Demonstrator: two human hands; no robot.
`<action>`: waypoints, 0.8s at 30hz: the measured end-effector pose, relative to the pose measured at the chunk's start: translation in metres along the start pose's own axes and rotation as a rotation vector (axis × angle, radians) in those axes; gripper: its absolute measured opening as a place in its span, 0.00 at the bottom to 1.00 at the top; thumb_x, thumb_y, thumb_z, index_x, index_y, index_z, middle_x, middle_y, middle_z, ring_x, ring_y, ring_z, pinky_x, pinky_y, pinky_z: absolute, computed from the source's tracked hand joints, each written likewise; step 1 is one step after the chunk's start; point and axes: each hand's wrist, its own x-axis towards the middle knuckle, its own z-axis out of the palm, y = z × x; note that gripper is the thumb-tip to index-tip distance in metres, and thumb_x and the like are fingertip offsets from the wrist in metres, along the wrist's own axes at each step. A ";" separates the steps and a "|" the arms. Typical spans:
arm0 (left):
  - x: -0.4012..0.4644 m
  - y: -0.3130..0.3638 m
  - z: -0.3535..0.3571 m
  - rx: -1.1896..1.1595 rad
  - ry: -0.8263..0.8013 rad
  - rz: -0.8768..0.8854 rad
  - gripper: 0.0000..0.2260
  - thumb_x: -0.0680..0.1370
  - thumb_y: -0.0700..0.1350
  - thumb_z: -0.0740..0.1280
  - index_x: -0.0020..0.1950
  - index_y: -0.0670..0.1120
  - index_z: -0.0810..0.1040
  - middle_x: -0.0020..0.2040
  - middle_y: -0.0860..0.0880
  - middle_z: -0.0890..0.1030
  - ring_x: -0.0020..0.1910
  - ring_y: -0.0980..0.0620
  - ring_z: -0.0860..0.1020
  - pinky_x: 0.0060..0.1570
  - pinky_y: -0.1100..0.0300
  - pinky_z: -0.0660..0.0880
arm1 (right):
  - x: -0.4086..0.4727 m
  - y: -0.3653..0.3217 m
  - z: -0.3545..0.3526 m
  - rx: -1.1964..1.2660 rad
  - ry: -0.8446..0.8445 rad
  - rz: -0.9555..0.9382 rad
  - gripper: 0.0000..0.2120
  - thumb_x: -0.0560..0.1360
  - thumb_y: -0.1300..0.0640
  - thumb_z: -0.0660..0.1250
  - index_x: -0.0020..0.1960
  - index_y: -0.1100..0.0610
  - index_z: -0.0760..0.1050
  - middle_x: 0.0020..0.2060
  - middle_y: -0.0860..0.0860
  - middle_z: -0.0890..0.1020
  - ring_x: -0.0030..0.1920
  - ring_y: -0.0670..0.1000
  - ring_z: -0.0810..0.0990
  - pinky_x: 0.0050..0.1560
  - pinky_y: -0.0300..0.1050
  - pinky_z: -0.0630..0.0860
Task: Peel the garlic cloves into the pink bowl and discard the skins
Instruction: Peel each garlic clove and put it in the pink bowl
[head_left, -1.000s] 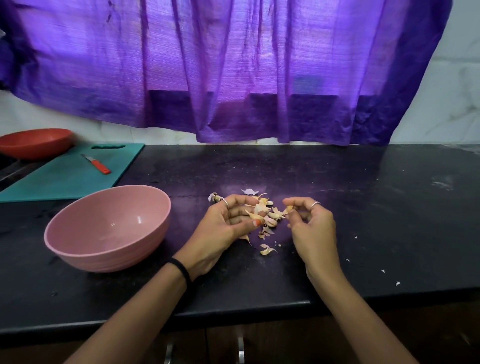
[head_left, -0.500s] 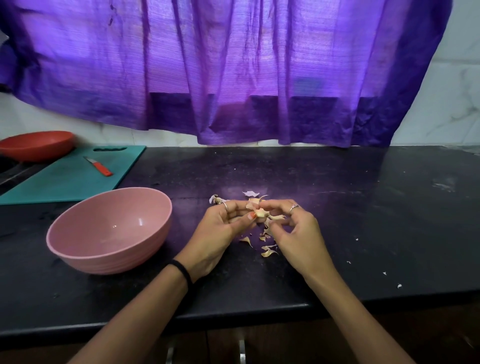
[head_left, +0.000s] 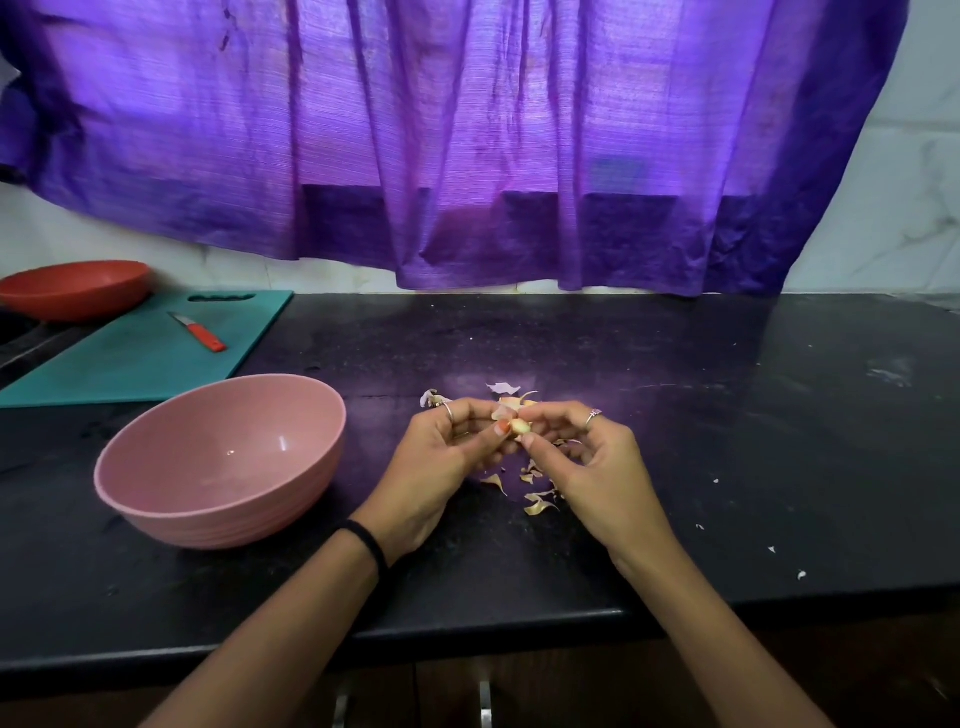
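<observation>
Both hands meet over the middle of the black counter (head_left: 675, 415). My left hand (head_left: 447, 457) and my right hand (head_left: 587, 462) pinch one small pale garlic clove (head_left: 520, 427) between their fingertips. Papery garlic skins (head_left: 540, 501) lie scattered on the counter under and behind the hands. The pink bowl (head_left: 218, 462) stands to the left of my left hand, and its inside looks bare.
A teal cutting board (head_left: 130, 353) with a small red-handled knife (head_left: 200, 332) lies at the back left. An orange bowl (head_left: 72, 288) sits beyond it. A purple curtain (head_left: 467, 145) hangs over the back wall. Tiny skin flecks (head_left: 771, 549) dot the counter's right side.
My right hand has moved left to join the left hand, and both have lifted slightly. Together they now pinch the clove above the pile of skins.
</observation>
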 end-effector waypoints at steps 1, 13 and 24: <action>0.000 0.000 -0.001 -0.007 0.000 -0.005 0.06 0.76 0.34 0.65 0.48 0.42 0.79 0.37 0.50 0.83 0.37 0.57 0.79 0.38 0.68 0.75 | 0.000 0.000 0.000 0.001 -0.006 0.004 0.15 0.73 0.68 0.70 0.49 0.49 0.82 0.42 0.49 0.85 0.44 0.53 0.82 0.45 0.39 0.78; 0.000 0.001 -0.003 -0.035 -0.034 -0.048 0.06 0.78 0.35 0.62 0.50 0.40 0.79 0.37 0.49 0.82 0.36 0.57 0.78 0.41 0.68 0.76 | -0.002 -0.002 -0.001 -0.069 -0.025 -0.011 0.12 0.73 0.64 0.71 0.45 0.47 0.82 0.43 0.47 0.85 0.46 0.53 0.82 0.49 0.47 0.80; 0.000 0.001 -0.004 -0.047 -0.039 -0.057 0.06 0.79 0.35 0.62 0.50 0.40 0.78 0.37 0.50 0.82 0.37 0.58 0.79 0.41 0.69 0.76 | -0.005 -0.006 0.002 -0.250 0.028 -0.112 0.07 0.73 0.64 0.71 0.43 0.52 0.79 0.36 0.44 0.82 0.37 0.44 0.79 0.40 0.32 0.75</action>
